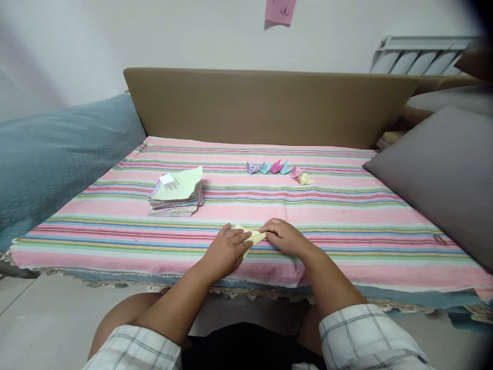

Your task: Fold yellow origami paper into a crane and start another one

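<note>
Here, the left hand [226, 253] rests, fingers apart, on yellow paper [257, 237] while the right hand [287, 237] pinches its tip.

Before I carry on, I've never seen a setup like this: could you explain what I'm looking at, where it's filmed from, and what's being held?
There is no machine here, just a person's two bare hands. The one picture comes from a camera worn on that person's head, looking forward and down. The left hand lays its fingers over a folded piece of pale yellow paper; the right hand has its fingers at the paper's right end, though how firmly they grip isn't clear. Underneath is a striped cloth. Farther back lie a stack of paper with a small white block on top, and a row of small folded paper pieces.
</note>
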A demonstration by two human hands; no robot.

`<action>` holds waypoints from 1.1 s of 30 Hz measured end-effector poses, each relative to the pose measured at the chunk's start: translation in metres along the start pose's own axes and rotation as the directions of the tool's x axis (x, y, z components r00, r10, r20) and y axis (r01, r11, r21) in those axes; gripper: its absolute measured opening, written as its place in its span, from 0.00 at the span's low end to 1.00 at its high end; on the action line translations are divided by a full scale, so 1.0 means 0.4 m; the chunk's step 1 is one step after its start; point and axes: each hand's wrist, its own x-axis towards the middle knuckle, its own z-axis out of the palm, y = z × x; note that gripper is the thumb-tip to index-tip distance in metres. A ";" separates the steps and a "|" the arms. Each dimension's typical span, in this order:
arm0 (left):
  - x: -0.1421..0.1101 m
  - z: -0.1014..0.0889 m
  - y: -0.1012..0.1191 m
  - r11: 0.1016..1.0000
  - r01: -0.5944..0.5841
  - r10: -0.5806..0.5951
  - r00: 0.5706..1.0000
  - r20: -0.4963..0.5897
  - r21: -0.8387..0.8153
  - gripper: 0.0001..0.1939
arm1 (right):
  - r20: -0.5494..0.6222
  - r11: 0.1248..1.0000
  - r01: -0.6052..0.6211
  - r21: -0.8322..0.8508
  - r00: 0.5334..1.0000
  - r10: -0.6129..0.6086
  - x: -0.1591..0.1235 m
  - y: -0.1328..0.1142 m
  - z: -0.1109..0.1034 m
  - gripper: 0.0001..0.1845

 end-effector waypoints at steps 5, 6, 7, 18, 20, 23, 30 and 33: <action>-0.010 -0.005 -0.004 1.000 -0.005 0.005 0.999 0.051 -0.001 0.19 | -0.042 0.998 -0.069 -0.006 0.997 0.069 -0.007 -0.011 0.011 0.12; -0.013 -0.008 -0.005 1.000 -0.008 0.008 0.998 0.061 -0.003 0.19 | -0.052 0.997 -0.078 -0.014 0.996 0.078 -0.007 -0.010 0.015 0.11; -0.016 -0.010 -0.005 1.000 -0.013 0.013 0.998 0.069 -0.005 0.20 | -0.061 0.996 -0.083 -0.019 0.995 0.082 -0.007 -0.008 0.019 0.11; -0.034 -0.025 -0.012 0.999 -0.033 0.039 0.987 0.155 -0.039 0.22 | -0.123 0.999 -0.010 -0.034 0.992 0.005 -0.004 -0.004 0.048 0.11; -0.035 -0.024 -0.013 0.998 -0.026 0.035 0.984 0.173 -0.051 0.23 | -0.117 0.999 0.024 -0.029 0.993 -0.027 -0.003 -0.007 0.052 0.12; -0.035 -0.021 -0.015 0.998 -0.015 0.025 0.984 0.176 -0.062 0.23 | -0.108 0.997 0.067 -0.041 0.992 -0.071 -0.003 -0.010 0.054 0.11; -0.036 -0.024 -0.013 0.998 -0.018 0.027 0.989 0.143 -0.065 0.23 | -0.101 0.997 0.042 -0.071 0.994 -0.049 -0.004 -0.019 0.055 0.10; -0.036 -0.028 -0.011 0.999 -0.024 0.031 0.989 0.147 -0.048 0.22 | -0.100 0.994 0.063 -0.084 0.992 -0.072 -0.003 -0.026 0.057 0.11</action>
